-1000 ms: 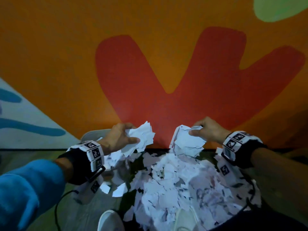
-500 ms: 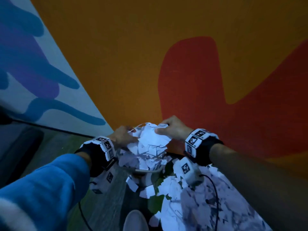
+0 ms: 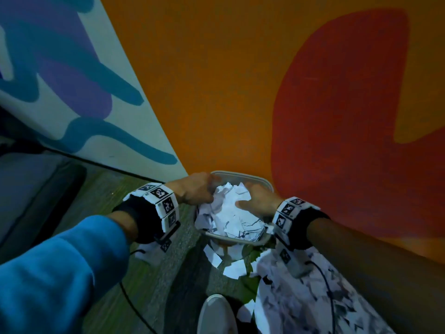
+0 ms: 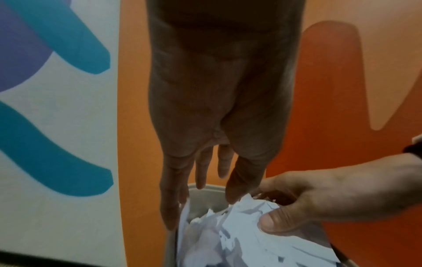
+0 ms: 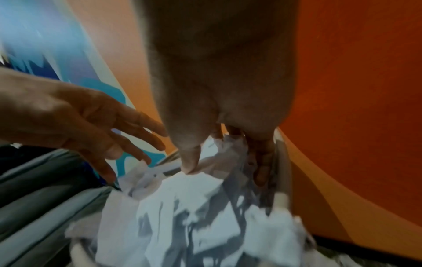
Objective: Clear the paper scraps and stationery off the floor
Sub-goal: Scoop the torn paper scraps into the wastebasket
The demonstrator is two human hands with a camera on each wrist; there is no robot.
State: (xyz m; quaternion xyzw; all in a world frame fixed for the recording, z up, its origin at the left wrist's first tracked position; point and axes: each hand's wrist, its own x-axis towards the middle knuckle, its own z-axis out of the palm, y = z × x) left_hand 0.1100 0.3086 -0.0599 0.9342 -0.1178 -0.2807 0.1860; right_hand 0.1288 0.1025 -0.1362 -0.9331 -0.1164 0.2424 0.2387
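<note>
White paper scraps [image 3: 231,213] fill a grey bin [image 3: 261,183] against an orange wall. The left hand [image 3: 196,189] hovers with fingers straight, holding nothing; the right hand [image 3: 258,201] curls thumb and fingers round the top scraps. More scraps [image 3: 301,300] litter the floor beside a white shoe [image 3: 216,314].

No words, brands or numbers can be read anywhere. The only signs are black-and-white square code markers on the wrist bands [image 3: 163,203], at nine and three o'clock of the paper scraps [image 3: 231,213], which are blank.
</note>
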